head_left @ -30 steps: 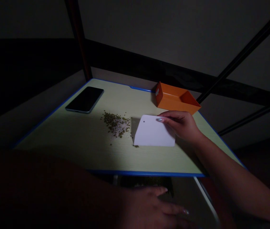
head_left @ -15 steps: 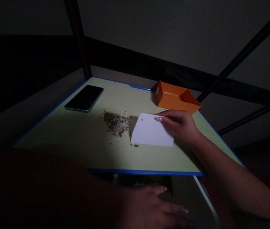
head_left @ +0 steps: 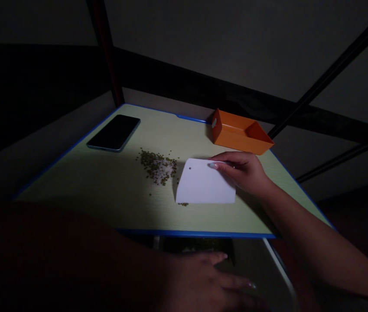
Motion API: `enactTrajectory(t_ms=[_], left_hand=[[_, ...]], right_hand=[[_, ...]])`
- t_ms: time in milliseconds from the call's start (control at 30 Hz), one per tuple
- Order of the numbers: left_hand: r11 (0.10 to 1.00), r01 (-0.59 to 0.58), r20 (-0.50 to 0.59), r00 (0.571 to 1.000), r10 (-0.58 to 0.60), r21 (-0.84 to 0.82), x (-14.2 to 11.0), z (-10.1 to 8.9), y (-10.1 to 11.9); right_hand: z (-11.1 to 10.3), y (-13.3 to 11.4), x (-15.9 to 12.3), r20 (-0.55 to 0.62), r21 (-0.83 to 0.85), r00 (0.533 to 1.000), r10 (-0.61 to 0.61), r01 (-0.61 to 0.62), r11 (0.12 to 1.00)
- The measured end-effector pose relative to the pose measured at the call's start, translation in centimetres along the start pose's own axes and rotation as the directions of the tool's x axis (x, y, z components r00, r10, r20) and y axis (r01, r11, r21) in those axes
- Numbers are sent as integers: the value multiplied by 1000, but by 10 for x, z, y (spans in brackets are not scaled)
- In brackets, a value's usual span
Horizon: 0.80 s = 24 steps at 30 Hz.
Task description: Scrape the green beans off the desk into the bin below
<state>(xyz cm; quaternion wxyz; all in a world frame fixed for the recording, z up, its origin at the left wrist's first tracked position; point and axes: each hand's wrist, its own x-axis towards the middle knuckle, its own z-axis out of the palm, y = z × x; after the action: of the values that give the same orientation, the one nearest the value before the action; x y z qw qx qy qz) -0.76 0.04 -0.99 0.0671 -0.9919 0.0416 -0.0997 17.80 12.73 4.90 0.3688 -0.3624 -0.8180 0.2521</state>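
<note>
tabletop (head_left: pixel 203 219) — phone (head_left: pixel 115 133) beyond grain pile (head_left: pixel 157 167), orange box (head_left: pixel 239 141) behind white scraper (head_left: pixel 203 184)

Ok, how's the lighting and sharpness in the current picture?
Head view: dim overall, brightest on the white scraper and the tabletop; head view: the left hand is in deep shadow and soft-edged, its forearm almost lost in black; head view: a dark shadow lies beside the right hand, which itself reads clearly; head view: no strong glare on the phone.

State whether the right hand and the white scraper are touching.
Touching: the head view shows the right hand holding the white scraper, its thumb lying over the near face.
</note>
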Motion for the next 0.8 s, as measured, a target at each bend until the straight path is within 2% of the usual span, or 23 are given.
enactTrajectory(t_ms=[167, 367, 567, 700, 800], left_hand=[[995, 9, -54, 999, -4, 96, 1, 7, 0], [999, -1, -124, 992, 6, 39, 1, 9, 0], [999, 14, -94, 996, -10, 45, 1, 6, 1], [997, -19, -32, 999, 21, 69, 1, 5, 0], [997, 6, -4, 1000, -6, 71, 1, 1, 2]], right_hand=[[-1, -7, -1, 79, 14, 997, -28, 27, 1000], [-1, -11, -2, 181, 12, 983, -18, 16, 1000], [-1, -11, -4, 270, 10, 962, 45, -49, 999], [-2, -11, -6, 368, 45, 923, 111, -137, 989], [-3, -9, -6, 419, 60, 898, 132, -172, 983]])
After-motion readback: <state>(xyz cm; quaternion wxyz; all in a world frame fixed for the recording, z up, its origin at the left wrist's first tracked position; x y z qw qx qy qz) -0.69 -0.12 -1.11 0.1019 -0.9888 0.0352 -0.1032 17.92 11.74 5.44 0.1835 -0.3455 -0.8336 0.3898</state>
